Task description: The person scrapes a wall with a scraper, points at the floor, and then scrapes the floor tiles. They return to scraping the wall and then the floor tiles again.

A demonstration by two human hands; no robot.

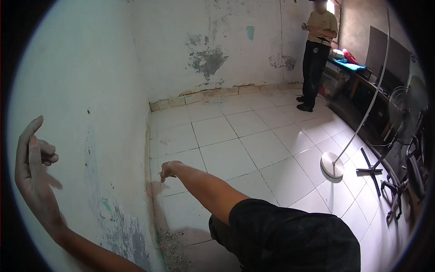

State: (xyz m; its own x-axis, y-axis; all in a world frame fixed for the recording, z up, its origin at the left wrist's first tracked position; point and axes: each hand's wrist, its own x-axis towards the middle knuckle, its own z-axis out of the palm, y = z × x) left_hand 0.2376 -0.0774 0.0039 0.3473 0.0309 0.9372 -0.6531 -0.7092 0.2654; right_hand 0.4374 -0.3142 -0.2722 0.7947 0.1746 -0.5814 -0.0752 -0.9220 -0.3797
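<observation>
My left hand (36, 158) is raised at the far left, close in front of the pale wall (108, 81). Its skin looks coated with whitish dust. Two fingers stretch upward and the others curl in; nothing shows in them. Whether it touches the wall, I cannot make out. My right hand (170, 169) is extended low over the white tiled floor (226, 149), near the wall's foot. The wrist bends so that its back faces me and a finger points down. Most of its fingers are hidden, and I see no object there.
Grey debris (174, 247) lies along the wall's foot. Bare patches (208, 63) mark the back wall. A person (319, 50) stands in the far right corner beside a cluttered bench (349, 65). A round-based pole stand (333, 164) and a fan (401, 106) are at right.
</observation>
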